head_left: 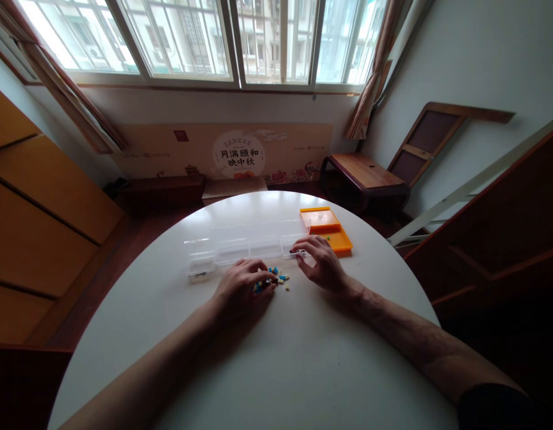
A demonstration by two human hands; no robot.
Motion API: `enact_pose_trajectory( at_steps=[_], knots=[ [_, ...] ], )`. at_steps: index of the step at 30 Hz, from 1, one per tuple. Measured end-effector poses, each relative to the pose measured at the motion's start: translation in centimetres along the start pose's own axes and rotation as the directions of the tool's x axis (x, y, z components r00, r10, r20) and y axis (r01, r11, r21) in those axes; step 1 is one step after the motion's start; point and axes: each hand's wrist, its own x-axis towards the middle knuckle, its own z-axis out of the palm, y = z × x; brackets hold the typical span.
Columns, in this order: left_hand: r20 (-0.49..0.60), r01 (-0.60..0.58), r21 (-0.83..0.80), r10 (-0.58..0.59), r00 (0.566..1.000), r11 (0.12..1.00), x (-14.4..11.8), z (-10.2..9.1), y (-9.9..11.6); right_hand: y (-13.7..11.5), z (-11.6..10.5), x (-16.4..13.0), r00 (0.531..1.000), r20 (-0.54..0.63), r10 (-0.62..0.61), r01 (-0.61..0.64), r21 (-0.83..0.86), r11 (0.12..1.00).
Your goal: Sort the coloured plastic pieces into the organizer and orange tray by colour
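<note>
My left hand (244, 282) rests over a pile of small toy bricks (259, 287) in blue, yellow and dark colours. Its thumb and forefinger come together at the pile's right side, around what looks like a small dark brick (275, 280). My right hand (320, 263) reaches over the right-end compartment of a clear plastic compartment box (234, 253). Its thumb and forefinger are apart, with small dark pieces (292, 251) by the fingertips in that compartment. One pale yellow brick (287, 288) lies alone on the table, between the hands.
An orange tray (343, 242) with a small green piece (329, 237) on it stands behind my right hand. In the box's left-end compartment lies something small and dark (200, 274). Everything stands on a round white table (303, 370). Beyond its edge is a low wooden stand (366, 170).
</note>
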Motion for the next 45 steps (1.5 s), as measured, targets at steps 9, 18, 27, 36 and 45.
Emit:
enact_pose_trajectory(
  at_steps=[9,18,27,36,45],
  knots=[
    [0.022,0.028,-0.05,-0.027,0.999,0.998,0.1,-0.1,-0.4,-1.2,0.3,0.0,0.921,0.227,-0.318,0.297,0.12,0.947],
    [0.003,0.037,-0.105,-0.037,0.999,0.994,-0.1,0.3,-1.0,-1.1,0.5,-0.1,0.907,0.259,-0.332,0.315,0.105,0.943],
    [-0.038,0.18,-0.348,-0.206,0.978,0.92,0.2,-0.5,-0.1,-1.2,0.5,0.1,0.913,0.203,-0.354,0.336,0.119,0.934],
    [0.003,0.123,-0.444,-0.136,0.991,0.887,0.5,-0.6,0.4,-0.8,0.9,0.0,0.924,0.158,-0.347,0.334,0.104,0.937],
    [-0.017,0.107,-0.403,-0.124,0.992,0.909,0.4,-0.3,0.2,-1.2,0.7,0.2,0.909,0.186,-0.374,0.359,0.11,0.927]
  ],
)
